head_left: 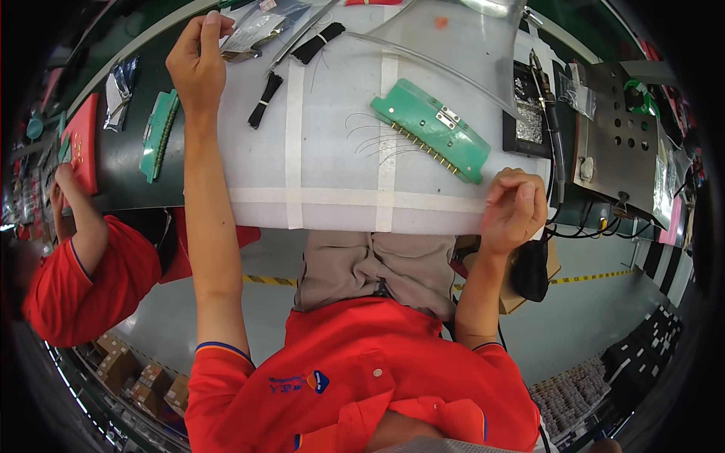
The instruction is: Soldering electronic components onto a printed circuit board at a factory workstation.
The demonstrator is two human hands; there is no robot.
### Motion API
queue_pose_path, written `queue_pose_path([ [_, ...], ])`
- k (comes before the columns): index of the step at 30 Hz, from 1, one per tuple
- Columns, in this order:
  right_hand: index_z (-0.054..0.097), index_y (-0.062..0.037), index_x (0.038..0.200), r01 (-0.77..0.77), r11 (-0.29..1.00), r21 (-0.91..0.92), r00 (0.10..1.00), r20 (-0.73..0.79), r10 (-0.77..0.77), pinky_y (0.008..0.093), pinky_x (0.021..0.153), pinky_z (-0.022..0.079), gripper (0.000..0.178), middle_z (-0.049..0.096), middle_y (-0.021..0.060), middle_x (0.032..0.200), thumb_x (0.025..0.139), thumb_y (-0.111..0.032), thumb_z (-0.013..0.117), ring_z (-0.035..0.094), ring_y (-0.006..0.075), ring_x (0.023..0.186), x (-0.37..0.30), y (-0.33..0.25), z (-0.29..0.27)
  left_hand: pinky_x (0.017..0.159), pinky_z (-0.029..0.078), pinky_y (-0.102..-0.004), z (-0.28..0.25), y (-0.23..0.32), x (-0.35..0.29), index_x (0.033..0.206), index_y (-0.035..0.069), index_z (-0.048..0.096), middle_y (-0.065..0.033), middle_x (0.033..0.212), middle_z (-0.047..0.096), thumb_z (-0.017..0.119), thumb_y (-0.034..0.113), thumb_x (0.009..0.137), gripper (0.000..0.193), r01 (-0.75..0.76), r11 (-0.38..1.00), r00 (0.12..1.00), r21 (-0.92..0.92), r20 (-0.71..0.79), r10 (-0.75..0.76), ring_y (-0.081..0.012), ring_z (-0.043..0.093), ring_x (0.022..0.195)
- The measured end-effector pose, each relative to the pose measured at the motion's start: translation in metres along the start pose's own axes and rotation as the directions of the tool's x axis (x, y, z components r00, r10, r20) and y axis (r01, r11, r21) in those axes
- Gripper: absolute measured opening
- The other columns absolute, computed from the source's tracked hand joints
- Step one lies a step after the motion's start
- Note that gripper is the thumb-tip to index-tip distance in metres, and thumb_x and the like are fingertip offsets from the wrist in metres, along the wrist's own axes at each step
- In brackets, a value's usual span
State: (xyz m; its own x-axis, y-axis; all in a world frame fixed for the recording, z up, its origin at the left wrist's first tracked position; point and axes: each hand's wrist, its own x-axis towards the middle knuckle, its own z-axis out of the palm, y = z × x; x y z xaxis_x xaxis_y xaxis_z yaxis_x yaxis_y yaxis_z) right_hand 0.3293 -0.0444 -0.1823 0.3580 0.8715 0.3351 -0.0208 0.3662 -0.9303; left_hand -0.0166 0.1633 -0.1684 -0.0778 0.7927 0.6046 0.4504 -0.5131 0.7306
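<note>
My left hand (198, 68) is raised at the far left of the white work mat (332, 166), its fingers bent together beside a silver plastic bag (264, 30). What its fingertips hold, if anything, I cannot make out. My right hand (516, 210) is at the mat's near right edge with curled fingers; anything between them is too small to see. Just beyond it lies a green fixture (434, 128) with a metal latch and a row of brass-coloured pins. Thin dark wires stick out from its left side. Two bundles of black wires (319, 43) (265, 100) lie near the left hand.
A second green fixture (158, 136) and a small silver bag (119, 92) lie left of the mat. At right are a soldering iron (557, 136), a black tray (526, 113) and a perforated metal box (619, 136). A clear tube (445, 64) crosses the back. A co-worker (98, 264) sits at left.
</note>
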Motion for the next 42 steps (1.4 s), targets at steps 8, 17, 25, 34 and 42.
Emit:
queue_pose_path([
  [8, 0.053, 0.0041, 0.081, -0.04, 0.999, -0.026, 0.999, -0.013, 0.039, 0.0239, 0.051, 0.031, 0.029, 0.047, 0.008, 0.06, 0.097, -0.018, 0.043, 0.04, 0.0123, 0.054, -0.001, -0.003, 0.004, 0.072, 0.046, -0.021, -0.001, -0.003, 0.0, 0.087, -0.003, 0.067, -0.0047, 0.078, 0.068, 0.056, 0.017, 0.096, 0.025, 0.003, 1.0, 0.999, 0.001, -0.046, -0.003, -0.0088, 0.062, 0.076],
  [17, 0.053, 0.0035, 0.084, -0.057, 0.998, 0.014, 0.998, -0.005, 0.057, 0.0244, 0.05, 0.031, 0.029, 0.047, 0.0077, 0.06, 0.098, -0.02, 0.043, 0.039, 0.0131, 0.053, -0.004, -0.003, -0.001, 0.074, 0.047, -0.0212, 0.001, -0.003, -0.002, 0.088, -0.004, 0.067, -0.0047, 0.08, 0.068, 0.055, 0.016, 0.096, 0.024, 0.001, 1.0, 0.997, -0.032, -0.073, -0.003, -0.0094, 0.062, 0.077],
  [25, 0.042, 0.0006, 0.133, -0.144, 0.33, 0.933, 0.874, -0.036, 0.484, 0.0263, 0.058, 0.038, 0.055, 0.048, 0.007, 0.112, 0.091, -0.03, 0.057, 0.044, 0.0153, 0.076, -0.022, -0.028, -0.002, 0.077, 0.049, -0.0237, 0.003, -0.003, -0.001, 0.089, -0.005, 0.066, -0.0069, 0.084, 0.068, 0.054, 0.015, 0.097, 0.025, -0.012, 0.997, 0.997, -0.075, -0.082, 0.005, -0.0116, 0.062, 0.08],
  [34, 0.044, 0.0097, 0.109, 0.06, 0.204, 0.977, 0.904, -0.14, 0.404, 0.0256, 0.051, 0.037, 0.057, 0.045, 0.0125, 0.099, 0.092, -0.043, 0.058, 0.044, 0.0171, 0.075, 0.019, -0.009, -0.012, 0.077, 0.05, -0.0241, 0.0, 0.0, -0.001, 0.089, -0.006, 0.066, -0.0066, 0.084, 0.068, 0.054, 0.014, 0.097, 0.024, -0.001, 1.0, 0.997, -0.028, -0.079, -0.001, -0.0118, 0.062, 0.078],
  [42, 0.046, 0.01, 0.108, 0.066, 0.304, 0.95, 0.892, -0.192, 0.41, 0.0262, 0.056, 0.038, 0.048, 0.046, 0.0136, 0.098, 0.092, -0.034, 0.058, 0.045, 0.0174, 0.076, 0.015, -0.007, -0.016, 0.08, 0.05, -0.0265, 0.008, 0.034, 0.005, 0.105, -0.007, 0.06, -0.0135, 0.095, 0.067, 0.054, 0.01, 0.094, 0.02, -0.225, 0.963, 0.959, -0.146, -0.206, 0.193, -0.0161, 0.064, 0.09],
])
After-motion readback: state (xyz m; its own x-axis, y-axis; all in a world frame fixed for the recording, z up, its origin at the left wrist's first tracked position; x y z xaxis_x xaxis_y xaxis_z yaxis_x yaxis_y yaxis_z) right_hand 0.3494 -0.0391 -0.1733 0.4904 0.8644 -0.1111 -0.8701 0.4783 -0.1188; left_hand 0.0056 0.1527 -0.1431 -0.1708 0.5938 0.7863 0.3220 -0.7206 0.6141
